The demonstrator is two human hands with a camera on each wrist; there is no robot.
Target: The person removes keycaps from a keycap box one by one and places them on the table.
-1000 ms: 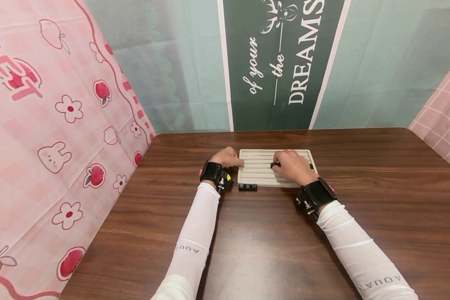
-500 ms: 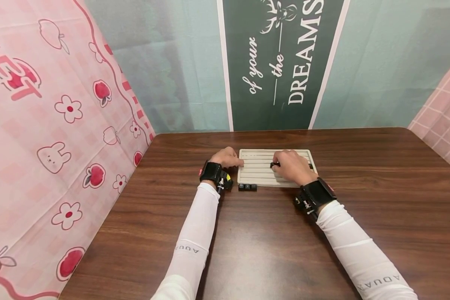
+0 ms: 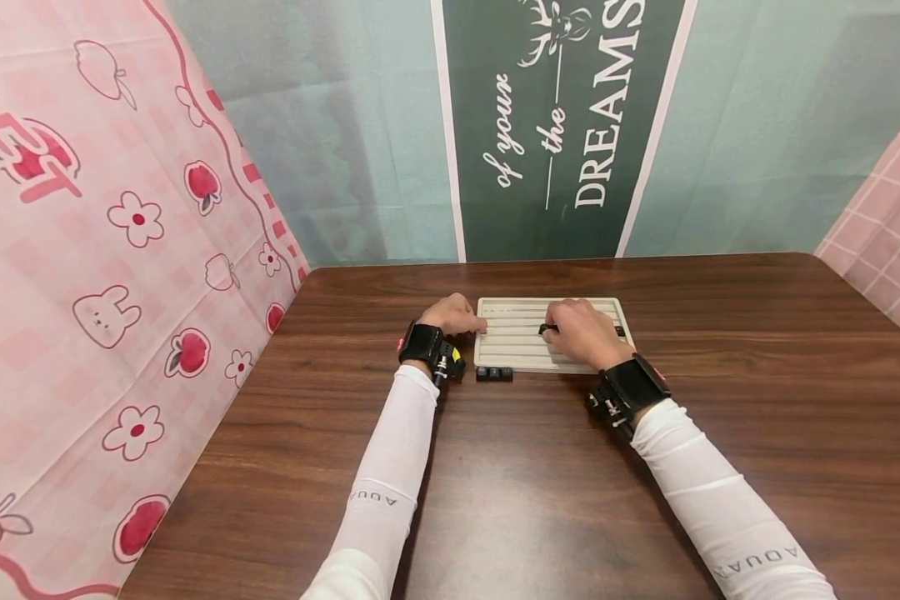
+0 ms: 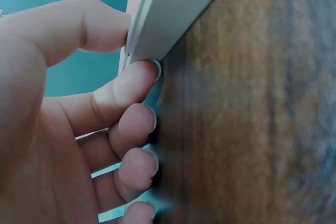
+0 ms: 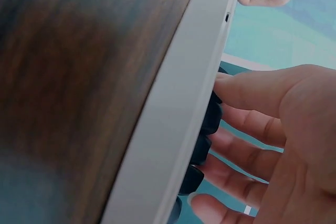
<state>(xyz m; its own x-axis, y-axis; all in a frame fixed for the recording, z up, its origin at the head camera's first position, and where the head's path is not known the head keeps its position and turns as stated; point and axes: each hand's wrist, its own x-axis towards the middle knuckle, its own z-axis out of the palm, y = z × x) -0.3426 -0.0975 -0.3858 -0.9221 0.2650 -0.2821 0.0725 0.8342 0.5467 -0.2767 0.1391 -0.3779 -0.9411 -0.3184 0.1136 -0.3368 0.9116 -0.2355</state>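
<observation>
A white ridged tray (image 3: 517,342) lies on the table. At its left end my left hand (image 3: 452,315) holds the edge; the left wrist view shows the thumb on the rim and the index fingertip against the outer side wall (image 4: 176,14). Over the right half of the tray is my right hand (image 3: 583,332), its thumb and fingers on a row of black keycaps (image 3: 546,329). Several of these keycaps (image 5: 191,180) show between its fingers and the tray wall (image 5: 168,108) in the right wrist view. The palm hides part of the row in the head view.
Three loose black keycaps (image 3: 494,374) stand side by side on the brown wooden table (image 3: 510,475), just in front of the tray's left corner. Behind the table hangs a green and teal cloth (image 3: 375,150). A pink patterned cloth (image 3: 142,333) borders the left side.
</observation>
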